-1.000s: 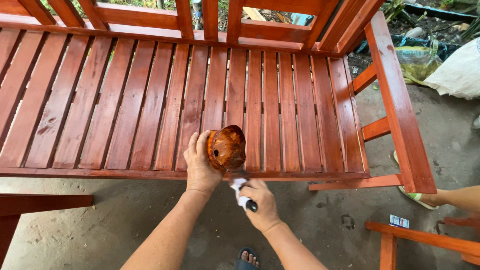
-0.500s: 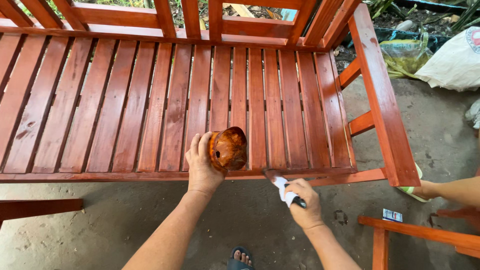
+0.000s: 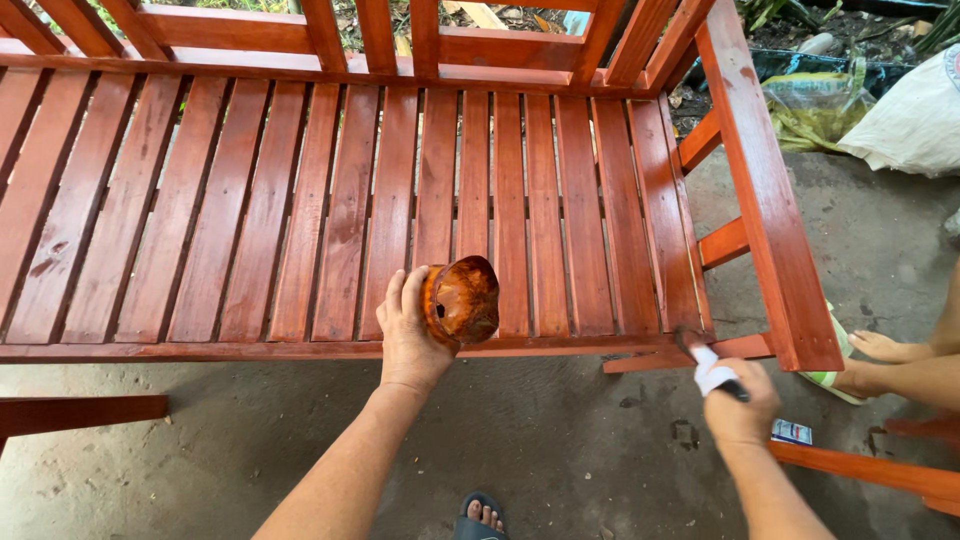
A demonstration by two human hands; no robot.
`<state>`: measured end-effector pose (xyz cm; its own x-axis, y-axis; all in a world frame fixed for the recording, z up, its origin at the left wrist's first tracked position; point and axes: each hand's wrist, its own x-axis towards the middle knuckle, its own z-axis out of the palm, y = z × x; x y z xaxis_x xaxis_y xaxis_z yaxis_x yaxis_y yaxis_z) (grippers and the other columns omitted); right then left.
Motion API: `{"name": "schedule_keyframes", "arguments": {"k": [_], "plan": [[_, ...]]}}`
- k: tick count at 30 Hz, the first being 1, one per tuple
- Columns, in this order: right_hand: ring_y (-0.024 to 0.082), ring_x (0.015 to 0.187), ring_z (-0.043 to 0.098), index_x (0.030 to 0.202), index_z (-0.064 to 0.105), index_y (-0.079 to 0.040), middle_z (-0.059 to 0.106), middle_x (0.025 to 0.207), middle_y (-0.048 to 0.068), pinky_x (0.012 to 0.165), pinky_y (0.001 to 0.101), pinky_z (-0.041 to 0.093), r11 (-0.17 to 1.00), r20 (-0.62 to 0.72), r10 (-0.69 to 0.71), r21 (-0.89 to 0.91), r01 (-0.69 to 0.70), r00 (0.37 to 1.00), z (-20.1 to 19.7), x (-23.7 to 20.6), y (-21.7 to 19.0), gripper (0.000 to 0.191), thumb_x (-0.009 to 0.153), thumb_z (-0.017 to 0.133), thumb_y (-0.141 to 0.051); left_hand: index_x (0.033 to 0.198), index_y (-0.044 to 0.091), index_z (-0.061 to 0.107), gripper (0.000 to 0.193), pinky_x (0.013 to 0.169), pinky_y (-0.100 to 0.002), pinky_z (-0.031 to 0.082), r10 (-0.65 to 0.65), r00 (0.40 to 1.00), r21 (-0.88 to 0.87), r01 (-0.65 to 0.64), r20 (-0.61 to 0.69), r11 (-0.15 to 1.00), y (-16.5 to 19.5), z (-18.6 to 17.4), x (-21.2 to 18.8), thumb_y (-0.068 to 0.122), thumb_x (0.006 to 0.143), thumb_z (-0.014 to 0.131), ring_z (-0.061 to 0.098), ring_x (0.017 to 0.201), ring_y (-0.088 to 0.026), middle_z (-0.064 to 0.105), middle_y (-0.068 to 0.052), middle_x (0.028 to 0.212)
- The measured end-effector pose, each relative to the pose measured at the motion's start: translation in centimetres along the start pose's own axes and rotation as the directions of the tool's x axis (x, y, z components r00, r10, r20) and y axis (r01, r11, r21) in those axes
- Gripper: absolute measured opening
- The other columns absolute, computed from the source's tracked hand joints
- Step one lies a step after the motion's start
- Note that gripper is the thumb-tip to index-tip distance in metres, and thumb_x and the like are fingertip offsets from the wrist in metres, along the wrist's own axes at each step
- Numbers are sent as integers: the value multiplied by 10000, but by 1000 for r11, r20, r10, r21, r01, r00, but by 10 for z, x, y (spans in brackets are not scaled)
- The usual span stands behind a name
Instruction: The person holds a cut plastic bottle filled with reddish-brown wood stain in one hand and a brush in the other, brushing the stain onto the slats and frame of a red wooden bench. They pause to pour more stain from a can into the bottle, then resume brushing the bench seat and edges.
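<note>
- Standing at the far left, a loose red-brown wooden piece [image 3: 85, 411] lies on the concrete floor [image 3: 250, 460], well apart from both hands.
- Above it the slatted bench [image 3: 300, 200], stained red-brown, fills most of the view.
- The left hand [image 3: 408, 330] reaches forward from a stretched arm, fingers wrapped around a small stain-covered container [image 3: 462, 298] held tilted over the front edge of the seat.
- A foot in a sandal [image 3: 482, 514] shows at the bottom.
- The right hand [image 3: 740, 405] is closed on a paintbrush [image 3: 703, 358]; its bristle end touches the bench's front rail near the right armrest [image 3: 765, 190].
- Another person's foot [image 3: 885, 348] rests just beside that corner.
- White sacks [image 3: 915, 110] lie further right.
</note>
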<state>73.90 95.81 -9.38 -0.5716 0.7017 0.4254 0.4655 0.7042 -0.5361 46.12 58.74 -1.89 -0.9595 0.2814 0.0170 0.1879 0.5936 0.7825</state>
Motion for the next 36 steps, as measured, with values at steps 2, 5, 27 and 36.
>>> {"name": "schedule_keyframes", "arguments": {"k": [2, 5, 27, 36], "plan": [[247, 881, 682, 911, 727, -130, 710, 947, 89, 811, 372, 522, 991, -50, 125, -31, -127, 991, 6, 6, 15, 95, 861, 791, -80, 1466, 244, 348, 1132, 1153, -487, 389, 4, 1000, -5, -4, -19, 1000, -3, -3, 2, 113, 535, 979, 343, 1373, -419, 280, -175, 1566], [209, 877, 668, 921, 737, -134, 718, 938, 68, 804, 355, 518, 954, -60, 297, 68, -293, 953, 22, 9, 12, 56, 906, 771, -92, 1463, 242, 346, 1130, 1147, -490, 385, -21, 1000, -16, 20, -22, 1000, -4, -5, 2, 127, 539, 987, 335, 1372, -421, 271, -179, 1563], [212, 844, 746, 794, 704, -95, 719, 866, 67, 764, 303, 557, 893, 532, -316, 447, 57, 786, 91, -23, -242, 177, 727, 676, 66, 1453, 258, 343, 1149, 1098, -524, 421, -18, 995, -43, 13, -101, 999, -34, -41, 16, 166, 515, 1000, 377, 1331, -441, 312, -163, 1550], [156, 796, 684, 797, 734, -105, 730, 850, 43, 719, 295, 536, 948, 579, 28, 242, -205, 815, 93, 33, -207, 157, 709, 789, 13, 1471, 235, 364, 1113, 1107, -519, 426, -14, 990, -12, 13, -139, 1000, -51, -54, 25, 93, 542, 962, 387, 1338, -447, 327, -173, 1557]]}}
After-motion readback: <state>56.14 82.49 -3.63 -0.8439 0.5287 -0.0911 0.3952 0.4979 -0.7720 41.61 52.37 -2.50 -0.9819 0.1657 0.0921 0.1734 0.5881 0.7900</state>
